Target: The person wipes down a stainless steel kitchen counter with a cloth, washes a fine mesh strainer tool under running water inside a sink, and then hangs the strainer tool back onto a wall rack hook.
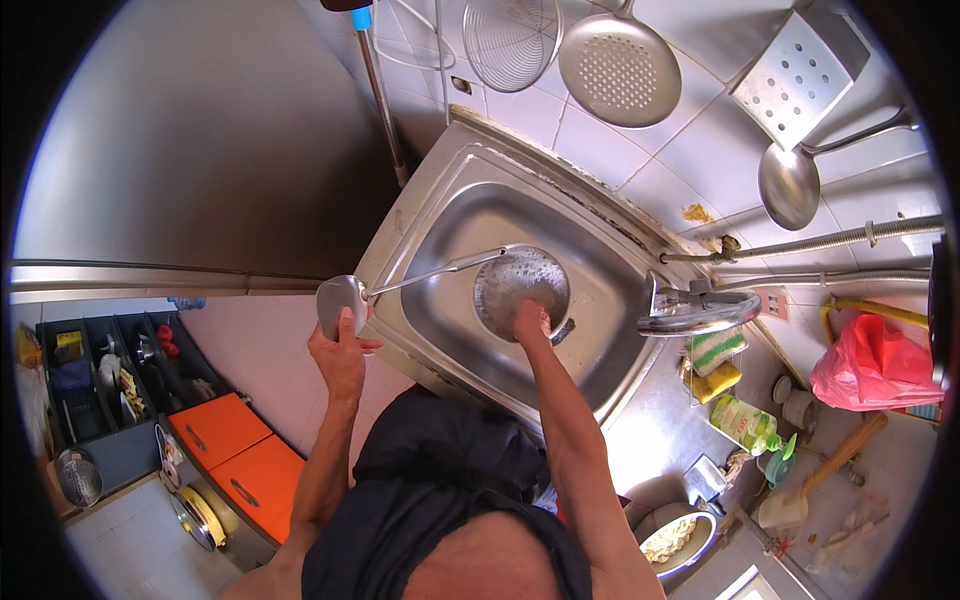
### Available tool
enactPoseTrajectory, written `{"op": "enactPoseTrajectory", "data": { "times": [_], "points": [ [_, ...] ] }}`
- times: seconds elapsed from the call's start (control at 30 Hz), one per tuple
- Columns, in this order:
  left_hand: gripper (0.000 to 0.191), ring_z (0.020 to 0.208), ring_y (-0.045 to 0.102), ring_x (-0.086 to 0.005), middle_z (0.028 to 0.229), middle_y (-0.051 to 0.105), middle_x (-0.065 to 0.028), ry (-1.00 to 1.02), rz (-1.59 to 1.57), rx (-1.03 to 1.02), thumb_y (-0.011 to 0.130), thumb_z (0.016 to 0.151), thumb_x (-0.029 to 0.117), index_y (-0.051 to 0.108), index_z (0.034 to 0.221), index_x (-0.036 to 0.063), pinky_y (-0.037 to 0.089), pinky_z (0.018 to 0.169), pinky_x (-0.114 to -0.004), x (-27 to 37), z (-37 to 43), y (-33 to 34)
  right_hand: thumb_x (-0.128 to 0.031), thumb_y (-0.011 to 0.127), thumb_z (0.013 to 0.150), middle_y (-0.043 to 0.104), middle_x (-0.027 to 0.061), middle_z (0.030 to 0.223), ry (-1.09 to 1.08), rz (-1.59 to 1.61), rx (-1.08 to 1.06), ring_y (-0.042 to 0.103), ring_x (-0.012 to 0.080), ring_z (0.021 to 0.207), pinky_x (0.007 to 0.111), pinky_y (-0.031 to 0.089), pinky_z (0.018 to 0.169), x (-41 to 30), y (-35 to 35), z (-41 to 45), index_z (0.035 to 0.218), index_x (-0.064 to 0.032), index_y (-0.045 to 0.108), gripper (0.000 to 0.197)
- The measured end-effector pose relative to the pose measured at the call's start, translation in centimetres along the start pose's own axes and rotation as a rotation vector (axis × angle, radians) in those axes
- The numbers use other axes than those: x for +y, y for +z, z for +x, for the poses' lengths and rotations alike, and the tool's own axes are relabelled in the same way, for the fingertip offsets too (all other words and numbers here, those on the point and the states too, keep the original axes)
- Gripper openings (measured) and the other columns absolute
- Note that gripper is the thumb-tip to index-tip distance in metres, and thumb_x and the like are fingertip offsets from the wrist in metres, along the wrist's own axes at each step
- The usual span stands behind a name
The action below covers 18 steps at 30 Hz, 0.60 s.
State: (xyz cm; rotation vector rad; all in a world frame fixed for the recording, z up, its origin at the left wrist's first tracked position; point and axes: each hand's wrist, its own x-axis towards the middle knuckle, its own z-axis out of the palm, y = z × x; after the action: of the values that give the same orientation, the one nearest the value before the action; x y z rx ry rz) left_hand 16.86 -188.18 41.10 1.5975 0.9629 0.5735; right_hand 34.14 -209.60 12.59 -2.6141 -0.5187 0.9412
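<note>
My left hand grips the broad, flat grey handle end of a long-handled metal utensil, left of the sink. Its thin shaft reaches over the stainless steel sink to a round metal bowl or ladle head holding sudsy water. My right hand is down at the near edge of this round vessel, its fingers partly hidden in the foam; whether they hold anything cannot be told. A small dark object lies on the basin floor beside the right hand.
A curved metal faucet stands at the sink's right rim. Beyond it are sponges, a green soap bottle and a pot with food. A strainer, a skimmer and a large spoon hang on the tiled wall.
</note>
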Motion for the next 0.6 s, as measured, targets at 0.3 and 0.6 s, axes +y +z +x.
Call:
{"op": "enactPoseTrajectory", "data": {
  "times": [0.3,0.6],
  "points": [
    [0.033,0.093,0.075,-0.0294,0.109,0.069,-0.0201,-0.110,-0.132,-0.065,0.051,0.103,0.011,0.057,0.123,-0.0141,0.064,0.052,-0.032,-1.7,-0.9,1.6,-0.032,0.062,0.102,0.063,0.0204,0.131,0.029,2.304,-0.279,0.059,0.0356,0.125,0.051,0.049,0.106,-9.4,-8.7,-7.1,0.137,-0.0077,0.048,0.045],
    [0.038,0.090,0.075,-0.0352,0.113,0.067,-0.0219,-0.360,-0.295,-0.234,0.053,0.097,0.005,0.049,0.130,-0.0127,0.063,0.049,-0.030,-3.2,-2.2,0.0,-0.040,0.057,0.104,0.058,-0.0037,0.071,0.223,2.571,0.222,0.064,0.0115,0.074,0.032,0.057,0.079,-7.4,-15.0,-5.1,0.088,-0.0119,0.069,0.034]
  ]
}}
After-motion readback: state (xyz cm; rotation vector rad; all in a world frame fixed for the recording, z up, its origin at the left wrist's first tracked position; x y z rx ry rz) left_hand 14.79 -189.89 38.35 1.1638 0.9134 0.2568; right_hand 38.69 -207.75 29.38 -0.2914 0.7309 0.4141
